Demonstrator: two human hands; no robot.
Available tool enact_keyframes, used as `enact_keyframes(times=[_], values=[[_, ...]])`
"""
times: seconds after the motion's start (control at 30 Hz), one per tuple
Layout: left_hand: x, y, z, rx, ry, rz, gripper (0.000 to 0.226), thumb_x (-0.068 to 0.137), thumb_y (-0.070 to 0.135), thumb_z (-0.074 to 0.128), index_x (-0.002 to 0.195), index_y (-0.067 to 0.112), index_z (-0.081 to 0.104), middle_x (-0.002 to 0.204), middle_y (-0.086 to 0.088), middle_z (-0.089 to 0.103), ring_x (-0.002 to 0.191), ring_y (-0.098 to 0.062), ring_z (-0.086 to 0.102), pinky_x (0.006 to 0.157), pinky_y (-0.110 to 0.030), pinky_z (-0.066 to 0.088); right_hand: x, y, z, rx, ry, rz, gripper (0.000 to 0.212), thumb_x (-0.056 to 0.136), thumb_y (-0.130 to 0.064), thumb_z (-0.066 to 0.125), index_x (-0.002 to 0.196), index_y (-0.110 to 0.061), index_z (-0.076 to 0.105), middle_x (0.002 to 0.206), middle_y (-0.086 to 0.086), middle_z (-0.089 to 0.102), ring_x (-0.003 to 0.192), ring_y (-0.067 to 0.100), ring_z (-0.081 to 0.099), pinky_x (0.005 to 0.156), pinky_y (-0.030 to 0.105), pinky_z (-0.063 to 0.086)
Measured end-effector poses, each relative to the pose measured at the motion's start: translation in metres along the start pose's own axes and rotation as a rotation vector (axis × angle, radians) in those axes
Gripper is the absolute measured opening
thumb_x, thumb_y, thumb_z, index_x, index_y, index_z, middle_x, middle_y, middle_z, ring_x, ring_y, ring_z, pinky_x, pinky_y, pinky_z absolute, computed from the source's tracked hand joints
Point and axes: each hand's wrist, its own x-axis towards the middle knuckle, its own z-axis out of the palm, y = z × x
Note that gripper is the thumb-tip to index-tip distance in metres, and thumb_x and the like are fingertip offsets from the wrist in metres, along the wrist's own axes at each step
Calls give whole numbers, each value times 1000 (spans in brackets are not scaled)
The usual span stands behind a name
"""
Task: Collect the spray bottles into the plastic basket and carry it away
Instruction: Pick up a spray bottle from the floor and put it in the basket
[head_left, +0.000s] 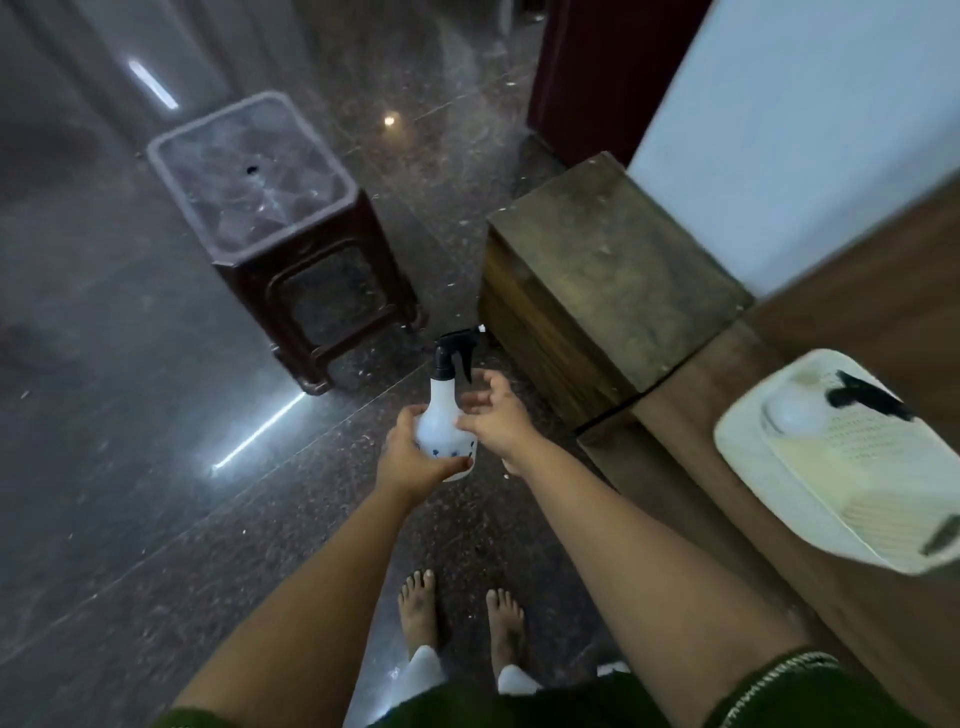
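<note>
A white spray bottle (442, 415) with a black trigger head and small blue marks stands upright in mid-air in front of me. My left hand (410, 457) grips its lower body. My right hand (493, 413) is beside the bottle's right side with fingers spread, fingertips at or near the bottle; no grip shows. A white plastic basket (748, 457) sits on the wooden surface at the right. Inside it lies another spray bottle (800, 410) with a black trigger head.
A dark plastic stool (275, 218) stands on the polished stone floor ahead at left. A wooden block-like stand (597, 280) sits ahead at right, joined to the wooden bench (727, 499). A white wall and a dark red door frame rise behind. My bare feet are below.
</note>
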Motion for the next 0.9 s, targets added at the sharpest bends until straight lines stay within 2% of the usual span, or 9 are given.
enact_keyframes(times=[0.1, 0.23, 0.3, 0.4, 0.43, 0.53, 0.63, 0.73, 0.9], values=[[-15, 39, 10, 115, -96, 93, 83, 53, 42, 85, 121, 31, 38, 117, -4, 53, 97, -25, 59, 82, -47, 56, -27, -12, -33, 31, 97, 6, 74, 79, -12, 72, 141, -25, 32, 118, 1, 62, 113, 22, 58, 97, 45, 50], [-26, 85, 24, 192, -214, 228, 85, 56, 40, 86, 124, 26, 37, 120, -5, 51, 104, -26, 57, 85, -47, 55, -57, -19, -76, 129, 256, -19, 58, 81, -20, 72, 133, -18, 46, 113, 4, 67, 112, 24, 61, 98, 47, 49], [-30, 105, 35, 258, -279, 293, 84, 58, 37, 86, 125, 26, 36, 122, -5, 49, 107, -25, 55, 87, -46, 54, -70, -17, -97, 179, 334, -21, 48, 80, -24, 72, 124, -18, 53, 110, 4, 67, 108, 23, 61, 97, 47, 50], [-37, 134, 50, 384, -373, 406, 86, 57, 38, 86, 125, 29, 35, 123, -3, 46, 110, -23, 52, 89, -42, 52, -90, -13, -124, 295, 451, -46, 22, 80, -31, 72, 96, -28, 57, 114, 2, 64, 108, 23, 60, 96, 47, 51], [-40, 142, 55, 423, -399, 443, 86, 57, 38, 86, 125, 29, 35, 124, -3, 45, 110, -23, 52, 88, -40, 51, -98, -12, -132, 347, 490, -50, 21, 81, -30, 71, 96, -28, 57, 115, 2, 63, 109, 23, 59, 96, 46, 51], [-53, 164, 76, 502, -484, 524, 86, 58, 40, 86, 126, 28, 35, 126, -3, 42, 108, -21, 49, 87, -37, 48, -124, -1, -157, 501, 592, -66, 41, 82, -28, 72, 117, -18, 54, 123, 2, 61, 114, 23, 58, 92, 40, 54], [-69, 182, 103, 564, -568, 585, 89, 57, 41, 87, 128, 27, 36, 129, -3, 40, 113, -23, 49, 89, -36, 46, -149, 16, -184, 559, 715, -73, 69, 63, -43, 80, 123, -26, 50, 129, 1, 59, 113, 22, 59, 91, 45, 55], [-86, 199, 134, 622, -645, 658, 92, 60, 38, 87, 135, 23, 35, 134, -4, 39, 125, -26, 43, 98, -38, 41, -173, 32, -211, 639, 807, -92, 59, 68, -36, 80, 120, -25, 53, 123, 6, 62, 103, 23, 61, 74, 35, 57], [-104, 225, 189, 662, -779, 762, 84, 72, 41, 79, 140, 23, 33, 138, -1, 40, 133, -25, 28, 104, -42, 37, -203, 58, -256, 738, 878, -139, 40, 76, -18, 78, 112, -17, 60, 121, 7, 64, 113, 23, 61, 89, 40, 57]])
